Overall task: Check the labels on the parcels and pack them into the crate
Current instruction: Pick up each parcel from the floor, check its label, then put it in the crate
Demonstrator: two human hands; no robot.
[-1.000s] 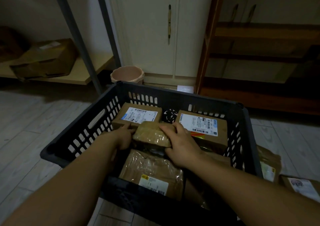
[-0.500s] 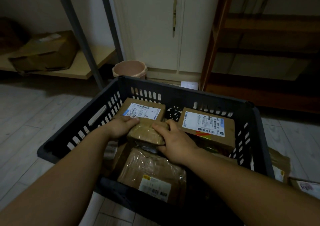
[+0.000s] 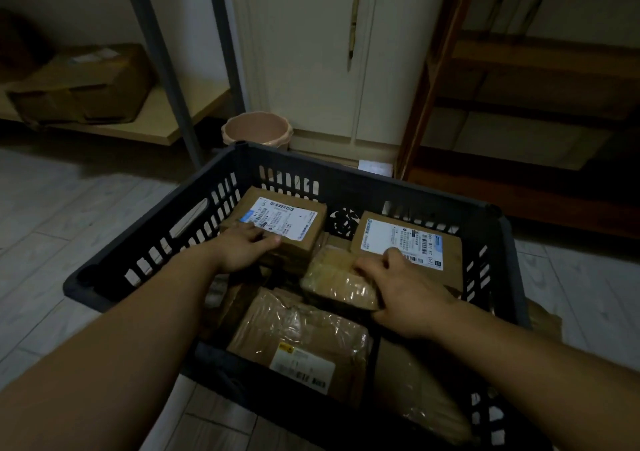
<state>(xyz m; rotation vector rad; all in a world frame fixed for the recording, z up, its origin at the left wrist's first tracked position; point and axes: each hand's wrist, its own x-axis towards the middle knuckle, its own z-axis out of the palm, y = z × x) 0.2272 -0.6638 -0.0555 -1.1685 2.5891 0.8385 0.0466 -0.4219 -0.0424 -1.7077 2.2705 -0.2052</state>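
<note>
In the dark slotted plastic crate, the left hand is laid on the near corner of the flat brown cardboard parcel with a white label at back left, fingers fairly straight and together. At centre, the small brown tape-wrapped parcel is gripped by the right hand, fingers curled over its far edge. It is held just beside the second white-labelled brown box, above the larger film-wrapped parcel.
</note>
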